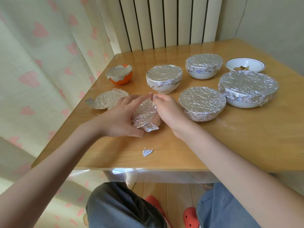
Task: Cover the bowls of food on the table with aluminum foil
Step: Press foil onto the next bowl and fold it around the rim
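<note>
Your left hand [122,115] & right hand [166,111] cup a small bowl under crinkled silver foil [144,115], fingers curled round it, near the front of the glossy wooden table [230,142]; heart-print curtain [41,63] left, ribbed radiator [164,22] behind.

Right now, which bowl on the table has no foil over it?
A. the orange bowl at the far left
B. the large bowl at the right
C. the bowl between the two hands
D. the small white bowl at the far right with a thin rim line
D: the small white bowl at the far right sits open with food showing inside, while the other bowls wear foil.
</note>
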Demonstrator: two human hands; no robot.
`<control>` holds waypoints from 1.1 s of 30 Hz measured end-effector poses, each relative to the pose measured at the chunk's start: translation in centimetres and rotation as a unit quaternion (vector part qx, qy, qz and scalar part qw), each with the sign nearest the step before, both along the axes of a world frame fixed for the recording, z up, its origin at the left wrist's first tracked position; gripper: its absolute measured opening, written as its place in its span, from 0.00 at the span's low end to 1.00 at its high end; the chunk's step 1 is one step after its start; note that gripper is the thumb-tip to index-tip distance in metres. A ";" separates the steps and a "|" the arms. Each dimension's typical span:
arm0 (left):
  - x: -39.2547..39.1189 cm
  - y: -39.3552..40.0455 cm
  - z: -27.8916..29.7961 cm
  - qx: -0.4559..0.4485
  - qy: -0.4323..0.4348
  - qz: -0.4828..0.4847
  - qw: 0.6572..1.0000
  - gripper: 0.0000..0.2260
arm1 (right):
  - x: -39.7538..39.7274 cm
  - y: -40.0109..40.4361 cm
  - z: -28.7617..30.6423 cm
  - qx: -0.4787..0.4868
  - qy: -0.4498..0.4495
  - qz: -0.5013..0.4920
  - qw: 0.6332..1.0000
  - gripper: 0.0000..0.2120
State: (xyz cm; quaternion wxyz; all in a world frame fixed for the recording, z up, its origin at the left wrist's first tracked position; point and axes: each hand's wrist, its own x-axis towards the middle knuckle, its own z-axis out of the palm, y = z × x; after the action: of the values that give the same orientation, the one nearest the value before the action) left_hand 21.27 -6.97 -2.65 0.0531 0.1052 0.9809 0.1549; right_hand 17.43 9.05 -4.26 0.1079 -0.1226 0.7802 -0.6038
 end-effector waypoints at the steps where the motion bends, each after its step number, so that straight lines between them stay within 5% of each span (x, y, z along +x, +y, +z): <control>1: 0.2 0.2 -0.1 -0.005 0.007 0.011 1.000 0.51 | -0.2 0.1 -0.1 -0.020 -0.028 0.006 0.999 0.18; 4: 0.7 0.5 0.3 -0.053 -0.024 0.011 0.998 0.57 | -0.2 1.2 -1.0 -0.022 -0.020 0.015 0.999 0.27; 6: 0.7 0.3 1.5 -0.059 -0.065 -0.008 0.996 0.60 | 1.4 2.6 -1.3 0.027 0.038 0.010 0.999 0.22; 11: -1.2 0.7 4.0 -0.099 -0.099 -0.116 0.983 0.49 | 4.2 3.8 -3.2 0.104 0.145 -0.019 0.984 0.24; 17: -2.9 1.2 3.2 -0.067 -0.135 -0.142 0.978 0.36 | 4.0 1.9 -2.9 0.083 0.144 -0.050 0.985 0.20; 24: -3.0 1.1 3.1 -0.056 -0.141 -0.138 0.979 0.34 | 3.4 2.2 -2.5 0.079 0.167 -0.073 0.980 0.10; 33: -2.8 1.3 3.2 -0.059 -0.148 -0.144 0.977 0.32 | 1.8 2.9 -1.6 0.097 0.163 -0.026 0.981 0.11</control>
State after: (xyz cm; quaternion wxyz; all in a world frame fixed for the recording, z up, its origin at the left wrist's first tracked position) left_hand 18.44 -5.72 0.55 0.2255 0.2180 0.9441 0.1017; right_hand 19.22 11.90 -5.83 -0.0256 -0.1877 0.8451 -0.4999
